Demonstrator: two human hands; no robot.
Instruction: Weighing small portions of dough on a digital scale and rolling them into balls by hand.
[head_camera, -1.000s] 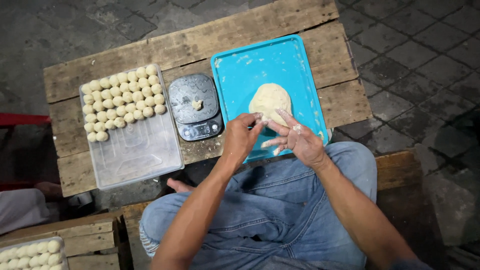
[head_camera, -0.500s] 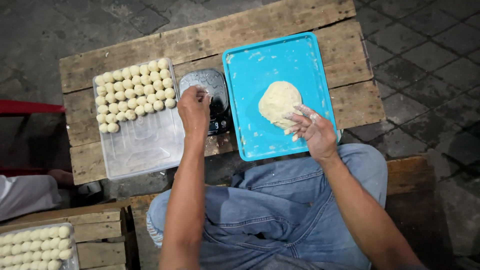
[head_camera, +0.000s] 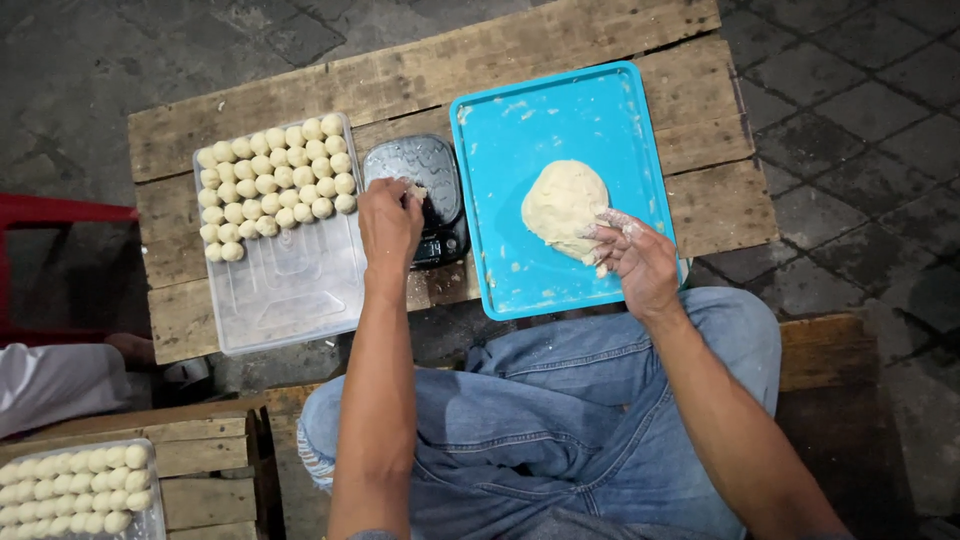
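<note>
My left hand (head_camera: 389, 224) rests over the small round scale (head_camera: 425, 195), its fingers pinched on a little piece of dough (head_camera: 416, 190) at the pan. My right hand (head_camera: 632, 255), dusted with flour, touches the lower right edge of the big pale dough lump (head_camera: 562, 205) lying on the turquoise tray (head_camera: 520, 120). To the left of the scale stands a clear plastic tray (head_camera: 295, 290) with several rows of small dough balls (head_camera: 275, 185) in its far half.
Everything stands on a rough wooden pallet table (head_camera: 420, 75) over dark paving. My knees in blue jeans (head_camera: 560, 420) sit below it. At lower left is another tray of dough balls (head_camera: 75, 490) on a wooden crate, a white sleeve (head_camera: 50, 385) and a red stool (head_camera: 50, 215).
My left hand left the right hand, reached over to the scale and now holds a small dough piece there. My right hand dropped onto the edge of the dough lump.
</note>
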